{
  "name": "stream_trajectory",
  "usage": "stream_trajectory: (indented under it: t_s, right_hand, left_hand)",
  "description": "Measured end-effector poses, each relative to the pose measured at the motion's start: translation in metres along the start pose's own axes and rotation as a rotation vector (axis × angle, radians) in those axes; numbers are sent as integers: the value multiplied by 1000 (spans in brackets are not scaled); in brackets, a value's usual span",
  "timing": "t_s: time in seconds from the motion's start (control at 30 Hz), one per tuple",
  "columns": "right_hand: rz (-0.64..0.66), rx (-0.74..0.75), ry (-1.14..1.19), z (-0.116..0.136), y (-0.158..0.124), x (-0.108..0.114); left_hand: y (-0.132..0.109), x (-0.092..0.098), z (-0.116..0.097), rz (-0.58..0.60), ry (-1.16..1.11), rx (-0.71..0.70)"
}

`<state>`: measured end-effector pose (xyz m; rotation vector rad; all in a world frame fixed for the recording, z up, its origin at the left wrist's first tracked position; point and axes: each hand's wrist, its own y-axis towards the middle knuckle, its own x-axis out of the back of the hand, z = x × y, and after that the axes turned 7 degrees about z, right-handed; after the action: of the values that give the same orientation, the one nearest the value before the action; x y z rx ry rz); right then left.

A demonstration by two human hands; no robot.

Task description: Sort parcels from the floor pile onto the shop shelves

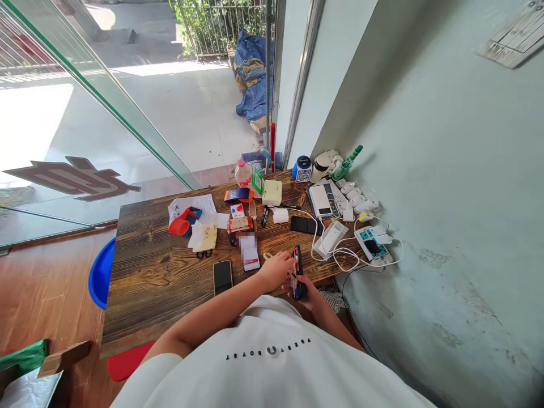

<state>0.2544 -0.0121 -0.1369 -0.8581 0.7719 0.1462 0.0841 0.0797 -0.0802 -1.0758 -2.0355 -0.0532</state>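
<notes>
Close to my body at the table's front edge, a slim dark phone (pixel 298 271) with red and clear patches on its face stands tilted between my hands. My right hand (pixel 309 293) wraps round its lower part, thumb on the near side and fingertips showing at the left. From the left, my left hand (pixel 277 270) reaches over with bent fingers pressed to the upper face, which they partly cover. A second phone with a lit screen (pixel 250 253) lies to the left of my left hand. Farther left, a phone with a black screen (pixel 222 277) is flat on the wood.
The wooden table (pixel 140 277) carries papers (pixel 204 205), a red tape dispenser (pixel 181 225), a black phone (pixel 305 225) and a bottle (pixel 242 173). White cables (pixel 340 252) loop by a power strip (pixel 374 246) at the right wall. A blue tub (pixel 101 275) stands left.
</notes>
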Motion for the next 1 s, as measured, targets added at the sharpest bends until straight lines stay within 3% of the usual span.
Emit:
stream_trajectory:
  t_s: [0.1,0.2,0.27,0.37,0.43,0.5,0.6,0.7,0.8,0.87,0.93,1.0]
  right_hand:
    - [-75,39,-51,3,18,7]
    - [-277,127,-208,9,54,9]
    - [-456,173,-345,16,80,11]
    - [-735,211,-590,31,111,17]
    - [-860,225,-764,42,122,20]
    - [-924,232,-929,52,126,21]
    - [-941,258,-1147,54,118,15]
    - [-847,396,-1387,38,101,3]
    - [-578,752,-1635,20,101,-24]
    - [-284,876,-1600,7,118,-64]
    - [-20,881,-1546,-10,138,-119]
    - [122,848,-1620,-29,153,-171]
  left_hand:
    - [17,-5,14,-171,-22,40]
    - [8,-11,39,-354,-69,178]
    - [-13,-20,62,-508,-107,389]
    - [-56,-40,98,-704,-177,843]
    - [-84,-55,118,-745,-233,1126]
    - [-109,-69,131,-717,-291,1316]
    - [-135,-81,138,-634,-359,1390]
    - [-153,-83,133,-579,-421,1336]
    - [-167,-77,131,-573,-526,1309]
    - [-177,-69,135,-599,-627,1296]
    - [-189,-63,140,-633,-745,1260]
    - [-202,-60,140,-655,-875,1181]
